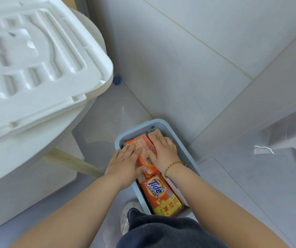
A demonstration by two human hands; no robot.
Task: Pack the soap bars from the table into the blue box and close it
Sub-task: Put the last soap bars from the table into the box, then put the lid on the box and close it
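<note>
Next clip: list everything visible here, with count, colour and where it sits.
blue box: one, pale blue, on the floor by the wall, no lid on
orange soap packs: two visible, orange and yellow, inside the box
tan soap bar: one, tan, box's far end
moulded plastic panel: one, white, upper left
small round object: one, blue, floor by the wall
shoe: one, grey, beside the box
bracelet: one, gold and dark, right wrist
left hand: flat on the far orange pack
right hand: flat on the bars alongside
</note>
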